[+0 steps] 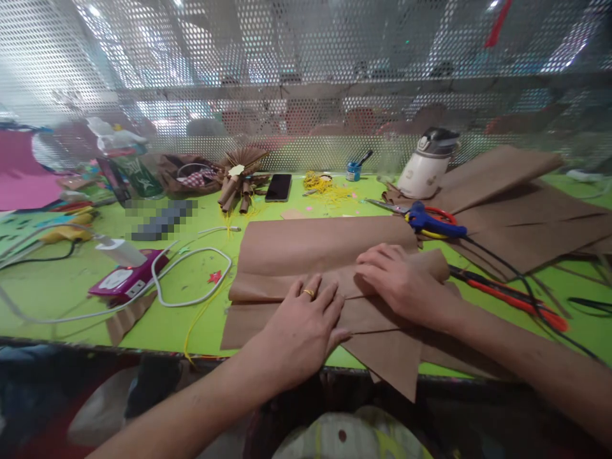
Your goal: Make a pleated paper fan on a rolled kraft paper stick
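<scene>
A folded sheet of brown paper (325, 245) lies across the front of the green table, with a raised fold along its length. My left hand (306, 325), a gold-coloured ring on one finger, rests flat on the paper's near part with fingers stretched out. To its right, my right hand (401, 287) has bent fingers drawn together at the fold; its thumb is mostly hidden. A rolled paper end (433, 264) sticks out beyond that hand. Just past the paper's far right corner lie scissors (389, 205) beside a blue handle (433, 222).
Brown sheets (535, 213) are piled right, near a white flask (423, 169). A red-and-black tool (516, 298) lies beside a black cable. At left are a purple power strip (129, 277) and white cable (191, 303). Behind sit a phone (278, 188) and yellow string (322, 185).
</scene>
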`<state>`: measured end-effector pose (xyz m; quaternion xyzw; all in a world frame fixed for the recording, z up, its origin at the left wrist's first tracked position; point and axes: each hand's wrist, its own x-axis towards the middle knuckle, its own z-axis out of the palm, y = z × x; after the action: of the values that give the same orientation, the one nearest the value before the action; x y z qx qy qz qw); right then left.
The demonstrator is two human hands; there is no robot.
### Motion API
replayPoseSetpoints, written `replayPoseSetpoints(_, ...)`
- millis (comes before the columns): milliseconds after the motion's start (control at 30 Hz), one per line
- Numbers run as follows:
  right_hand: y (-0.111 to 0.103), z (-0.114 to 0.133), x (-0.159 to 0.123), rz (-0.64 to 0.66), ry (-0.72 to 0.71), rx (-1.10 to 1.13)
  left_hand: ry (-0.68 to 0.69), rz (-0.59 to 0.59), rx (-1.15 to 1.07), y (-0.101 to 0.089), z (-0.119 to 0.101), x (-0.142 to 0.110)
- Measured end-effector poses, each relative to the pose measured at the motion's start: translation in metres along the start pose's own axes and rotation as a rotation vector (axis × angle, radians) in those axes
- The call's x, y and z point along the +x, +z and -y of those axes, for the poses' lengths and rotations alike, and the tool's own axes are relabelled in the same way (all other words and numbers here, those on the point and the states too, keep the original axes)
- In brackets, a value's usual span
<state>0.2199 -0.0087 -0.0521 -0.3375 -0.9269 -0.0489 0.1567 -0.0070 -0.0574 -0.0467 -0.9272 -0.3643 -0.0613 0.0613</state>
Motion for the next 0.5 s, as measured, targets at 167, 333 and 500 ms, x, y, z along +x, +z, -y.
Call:
replayPoseSetpoints(167, -0.005, 0.033, -0.008, 0.074, -0.122, 0.033, 0.012, -0.025, 0.037, 0.003, -0.001, 0.001)
replayPoseSetpoints(333, 0.005, 0.039, -0.02, 0.074, -0.04, -0.008, -0.014, -0.006, 0.052, 0.006, -0.004, 0.001)
replayPoseSetpoints(500, 0.004, 0.041, -0.022, 0.12, -0.018, -0.038, -0.002, 0.012, 0.033, 0.004, -0.002, 0.003)
